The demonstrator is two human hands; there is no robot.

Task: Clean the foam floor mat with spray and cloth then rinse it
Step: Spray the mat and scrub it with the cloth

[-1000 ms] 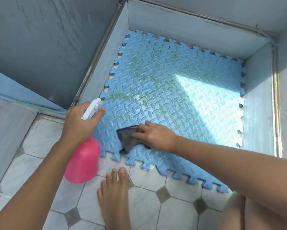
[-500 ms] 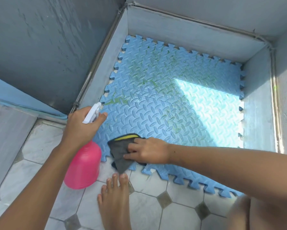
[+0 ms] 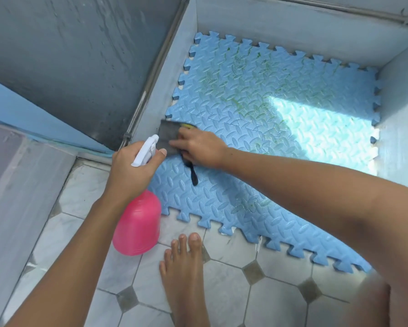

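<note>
Blue foam floor mat (image 3: 257,109), embossed tread pattern, jigsaw-toothed edges. It lies flat on the floor of a grey-walled recess (image 3: 280,27), its near edge spilling out onto the pale marble-look floor tiles (image 3: 233,303). Green smears (image 3: 252,102) show across the middle and far part; a bright patch of sunlight (image 3: 328,128) falls on the right side.

Dark grey cloth with a yellow trim (image 3: 167,135) sits at the mat's left edge, against the recess wall. The right hand (image 3: 199,148) presses it down with fingers laid mostly flat; a dark strip of cloth trails out from under the palm toward the person.

The left hand (image 3: 129,175), just beside it on the near left, has its fingers wrapped round the neck of a pink plastic spray bottle with a white trigger head (image 3: 138,225), held above the tiles, nozzle aimed at the mat.

Judgement: wiping step, rinse not yet started. The green smears lie ahead and to the right of the cloth; the right hand is nearer them.

A bare foot (image 3: 184,267) rests on the tiles.
</note>
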